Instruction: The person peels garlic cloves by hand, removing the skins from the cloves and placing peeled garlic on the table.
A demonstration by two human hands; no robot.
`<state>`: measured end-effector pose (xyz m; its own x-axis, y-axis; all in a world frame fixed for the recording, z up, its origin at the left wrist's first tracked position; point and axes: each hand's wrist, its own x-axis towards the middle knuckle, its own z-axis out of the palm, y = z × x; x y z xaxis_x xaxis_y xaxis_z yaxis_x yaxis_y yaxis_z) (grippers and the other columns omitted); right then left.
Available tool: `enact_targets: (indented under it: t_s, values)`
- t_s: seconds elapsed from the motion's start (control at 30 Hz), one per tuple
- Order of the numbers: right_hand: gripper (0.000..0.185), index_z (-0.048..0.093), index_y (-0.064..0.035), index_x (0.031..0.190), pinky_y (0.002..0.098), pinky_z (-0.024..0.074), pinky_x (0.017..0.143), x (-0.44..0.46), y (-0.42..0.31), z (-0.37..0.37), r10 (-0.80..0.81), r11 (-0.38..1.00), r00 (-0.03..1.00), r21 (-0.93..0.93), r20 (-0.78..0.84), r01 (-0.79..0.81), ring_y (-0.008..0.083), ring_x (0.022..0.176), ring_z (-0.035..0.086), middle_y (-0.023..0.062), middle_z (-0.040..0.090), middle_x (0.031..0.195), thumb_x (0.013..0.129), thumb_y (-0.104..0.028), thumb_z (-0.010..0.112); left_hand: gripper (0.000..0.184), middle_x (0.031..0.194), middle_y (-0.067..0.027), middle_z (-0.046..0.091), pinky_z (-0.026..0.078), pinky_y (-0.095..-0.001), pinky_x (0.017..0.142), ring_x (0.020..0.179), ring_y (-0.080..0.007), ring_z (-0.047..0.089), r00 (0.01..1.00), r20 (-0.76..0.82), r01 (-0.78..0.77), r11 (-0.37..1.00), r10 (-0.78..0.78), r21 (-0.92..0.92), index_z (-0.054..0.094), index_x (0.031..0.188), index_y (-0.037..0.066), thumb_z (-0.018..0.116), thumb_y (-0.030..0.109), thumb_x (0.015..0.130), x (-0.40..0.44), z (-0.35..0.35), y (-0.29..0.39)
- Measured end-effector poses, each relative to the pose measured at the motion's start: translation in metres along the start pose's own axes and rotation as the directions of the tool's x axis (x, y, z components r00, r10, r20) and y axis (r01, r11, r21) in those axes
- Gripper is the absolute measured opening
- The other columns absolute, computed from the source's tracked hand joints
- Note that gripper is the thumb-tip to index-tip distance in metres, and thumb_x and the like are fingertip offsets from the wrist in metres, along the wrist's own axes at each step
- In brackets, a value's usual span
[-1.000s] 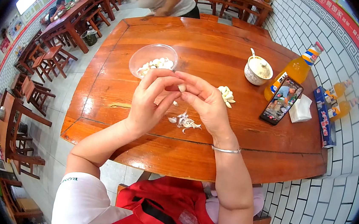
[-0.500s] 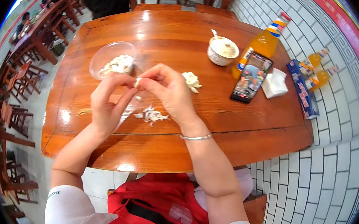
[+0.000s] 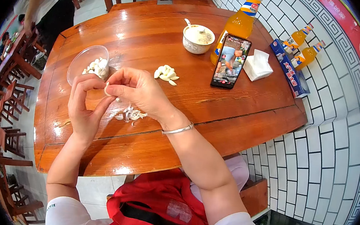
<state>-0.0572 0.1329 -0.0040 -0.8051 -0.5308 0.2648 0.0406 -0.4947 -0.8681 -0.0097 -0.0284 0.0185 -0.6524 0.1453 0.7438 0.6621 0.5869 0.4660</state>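
Observation:
Between the fingertips of both hands is a small pale garlic clove [image 3: 107, 90]. My right hand [image 3: 141, 93] pinches it, thumb against fingers. My left hand [image 3: 85, 104] curls round from the other side, its fingertips at the clove. Behind my left hand stands a clear plastic bowl [image 3: 75, 64] with unpeeled-looking garlic cloves [image 3: 96, 66]. A pile of smooth pale cloves [image 3: 166, 74] lies beyond my right hand. Papery skins [image 3: 132, 115] are scattered on the wooden table [image 3: 214, 111] just below my hands, with a small piece near them.
A lidded white bowl with a spoon [image 3: 198, 39], an orange drink bottle [image 3: 240, 21], a phone [image 3: 231, 61] leaning on it, tissues [image 3: 258, 66] and a blue box [image 3: 288, 68] stand at the right by the tiled wall. A person [image 3: 52, 9] is at the back left.
The view has shifted, so the table items appear further left. Both hands stay together at the clove. The person at the back has moved left, away from the table.

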Motion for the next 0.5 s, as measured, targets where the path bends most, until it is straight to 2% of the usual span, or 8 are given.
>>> enact_targets:
  t_s: [0.5]
  values:
    - [0.014, 0.063, -0.0015, 0.096, 0.0208, 0.0503, 0.075, 0.0001, 0.0026, -0.0016, 0.001, 0.999, 1.0, 0.044, 0.016, -0.001, 0.0077, 0.084, 0.061, 0.0026, 0.065, 0.091, 0.087, -0.009, 0.07, 0.037, 0.1, -0.0118, 0.06, 0.047, -0.0331, 0.086, 0.096, -0.0236, 0.059, 1.0, 0.008, 0.014, 0.999, -0.014, -0.04, 0.056, 0.096, 0.001, 0.077, -0.007, 0.067, -0.0019, 0.0024, -0.0004]
